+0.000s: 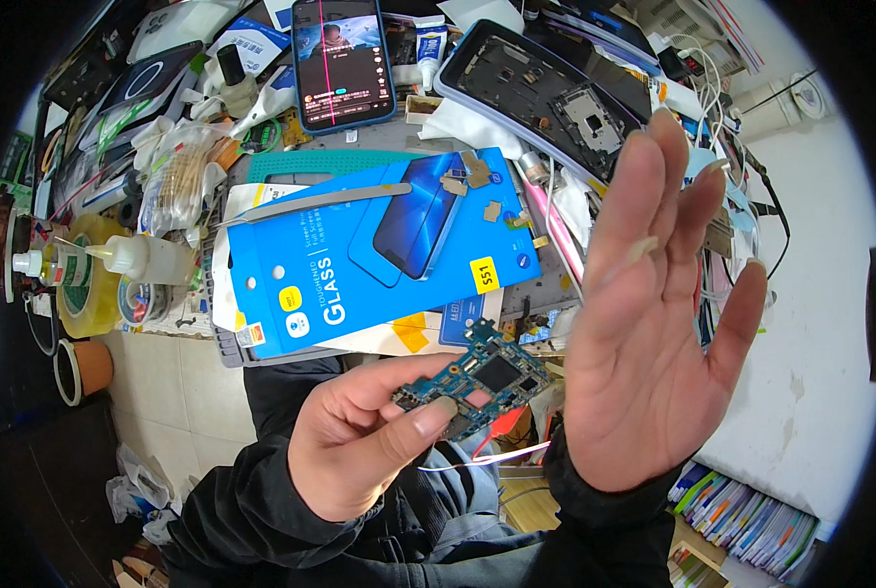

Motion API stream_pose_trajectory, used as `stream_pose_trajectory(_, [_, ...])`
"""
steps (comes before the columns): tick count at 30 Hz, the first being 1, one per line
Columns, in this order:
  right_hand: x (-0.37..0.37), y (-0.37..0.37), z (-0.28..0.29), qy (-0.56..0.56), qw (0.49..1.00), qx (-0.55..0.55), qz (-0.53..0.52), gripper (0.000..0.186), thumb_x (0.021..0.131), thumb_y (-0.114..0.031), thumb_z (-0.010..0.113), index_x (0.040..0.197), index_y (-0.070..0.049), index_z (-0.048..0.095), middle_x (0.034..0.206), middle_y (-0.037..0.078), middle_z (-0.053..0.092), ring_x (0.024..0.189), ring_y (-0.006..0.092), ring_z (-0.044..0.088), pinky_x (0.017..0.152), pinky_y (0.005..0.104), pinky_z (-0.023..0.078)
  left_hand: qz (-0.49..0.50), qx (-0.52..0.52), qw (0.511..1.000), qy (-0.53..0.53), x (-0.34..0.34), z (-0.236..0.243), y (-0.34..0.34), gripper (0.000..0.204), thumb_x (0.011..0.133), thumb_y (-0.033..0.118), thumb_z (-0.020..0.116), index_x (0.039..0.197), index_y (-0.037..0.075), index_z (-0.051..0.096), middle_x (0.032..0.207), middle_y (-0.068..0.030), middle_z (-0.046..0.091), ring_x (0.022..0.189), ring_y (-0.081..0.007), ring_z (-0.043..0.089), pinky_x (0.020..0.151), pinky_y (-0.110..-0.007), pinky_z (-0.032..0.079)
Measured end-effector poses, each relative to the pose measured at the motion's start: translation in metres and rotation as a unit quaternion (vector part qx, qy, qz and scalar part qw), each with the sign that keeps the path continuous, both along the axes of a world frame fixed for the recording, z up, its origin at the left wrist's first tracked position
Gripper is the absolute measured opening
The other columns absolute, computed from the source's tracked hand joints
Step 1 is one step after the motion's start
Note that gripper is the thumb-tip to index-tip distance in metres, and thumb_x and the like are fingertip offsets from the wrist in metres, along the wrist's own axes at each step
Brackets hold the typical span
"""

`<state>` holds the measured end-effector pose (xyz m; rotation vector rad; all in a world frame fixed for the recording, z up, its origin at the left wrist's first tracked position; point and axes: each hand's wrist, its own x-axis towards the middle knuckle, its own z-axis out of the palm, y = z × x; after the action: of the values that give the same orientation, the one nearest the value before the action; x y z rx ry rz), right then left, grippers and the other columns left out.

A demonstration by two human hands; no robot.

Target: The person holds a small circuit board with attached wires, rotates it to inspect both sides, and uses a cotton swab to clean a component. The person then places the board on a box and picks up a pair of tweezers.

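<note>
Between the thumb and fingers of my left hand [359, 441] is a dark blue phone circuit board [497, 372] with black chips and a pink pad. Beside it, my right hand [644, 343] is raised with the palm toward the camera and fingers stretched out, holding nothing. Behind both hands lies a blue screen-protector box [379, 304], with long silver tweezers [310, 199] across it and small metal shield plates [477, 169] on its upper right part.
At the back are a lit phone [340, 69] and an opened phone [541, 103]. Bottles [144, 260], bags and cables clutter the bench [224, 353]. A plant pot [83, 370] stands lower left, files [742, 519] lower right, a white surface [791, 392] at right.
</note>
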<state>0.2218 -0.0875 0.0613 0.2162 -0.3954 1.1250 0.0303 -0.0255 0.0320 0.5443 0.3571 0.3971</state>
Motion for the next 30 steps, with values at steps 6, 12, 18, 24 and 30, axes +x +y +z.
stream_pose_trajectory(6, [-0.023, 0.017, -0.011, -0.062, 0.997, -0.003, 0.034, 0.069, 0.106, -0.056, 0.027, 0.162, -0.017, 0.020, 0.170, 0.005, -0.011, 0.156, 0.0232, -0.013, 0.125, 0.0517, 0.002, 0.000, 0.086, 0.996, 0.038, 0.004, 0.005, -0.006, 0.040, 0.100, -0.006, 0.056, 0.139, -0.006, 0.053, 0.114, -0.0135, 0.071, 0.096, -0.0069, 0.063, 0.082, -0.019, 0.048])
stream_pose_trajectory(12, [-0.024, 0.012, 0.003, -0.107, 0.986, -0.112, 0.068, 0.072, 0.105, -0.060, 0.024, 0.162, -0.017, 0.017, 0.169, 0.010, -0.014, 0.155, 0.0258, -0.015, 0.125, 0.0532, -0.002, -0.026, 0.067, 0.996, 0.046, 0.001, 0.004, 0.000, 0.039, 0.098, -0.007, 0.059, 0.137, -0.007, 0.056, 0.115, -0.0131, 0.071, 0.102, -0.0093, 0.063, 0.088, -0.022, 0.049])
stream_pose_trajectory(18, [-0.024, 0.012, 0.002, -0.114, 0.985, -0.111, 0.066, 0.072, 0.105, -0.060, 0.024, 0.162, -0.017, 0.018, 0.169, 0.011, -0.012, 0.155, 0.0263, -0.015, 0.125, 0.0534, -0.001, -0.026, 0.068, 0.997, 0.037, 0.002, 0.000, -0.003, 0.039, 0.098, -0.008, 0.059, 0.137, -0.007, 0.056, 0.117, -0.0134, 0.070, 0.104, -0.0106, 0.063, 0.091, -0.023, 0.049])
stream_pose_trajectory(24, [-0.022, 0.009, 0.000, -0.134, 0.980, -0.133, 0.059, 0.073, 0.104, -0.062, 0.021, 0.161, -0.016, 0.021, 0.169, 0.012, -0.007, 0.156, 0.0274, -0.011, 0.125, 0.0535, 0.000, -0.038, 0.066, 0.996, 0.048, 0.001, -0.001, -0.003, 0.039, 0.098, -0.009, 0.058, 0.137, -0.007, 0.055, 0.120, -0.0140, 0.069, 0.106, -0.0110, 0.062, 0.091, -0.023, 0.049])
stream_pose_trajectory(30, [-0.022, 0.013, -0.005, -0.145, 0.983, -0.101, 0.054, 0.074, 0.104, -0.063, 0.019, 0.160, -0.015, 0.027, 0.169, 0.013, 0.001, 0.157, 0.0280, -0.003, 0.125, 0.0535, 0.002, -0.025, 0.064, 0.995, 0.079, 0.004, 0.004, -0.004, 0.038, 0.098, -0.007, 0.060, 0.136, -0.007, 0.057, 0.110, -0.0093, 0.071, 0.092, -0.0051, 0.059, 0.078, -0.019, 0.047])
